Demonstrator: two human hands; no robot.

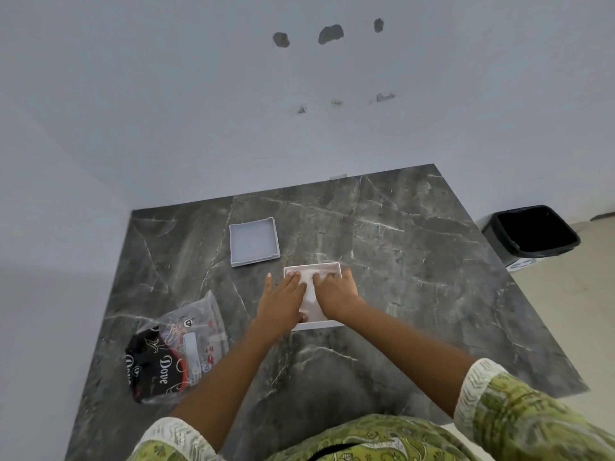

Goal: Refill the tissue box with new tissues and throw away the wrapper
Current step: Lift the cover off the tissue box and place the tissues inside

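A white open tissue box [312, 268] sits on the dark marble table [416, 261], with a stack of white tissues [310, 292] inside it. My left hand [283, 302] and my right hand [334, 296] lie flat on the tissues with fingers spread, side by side, covering most of the box. The box's grey lid [254, 241] lies upside down on the table behind and left of the box. The plastic wrapper [176, 352], clear with black and red print, lies crumpled at the table's front left.
A black bin [532, 232] with a dark liner stands on the floor past the table's right edge. A white wall runs along the table's back and left sides. My green patterned sleeves fill the bottom of the view.
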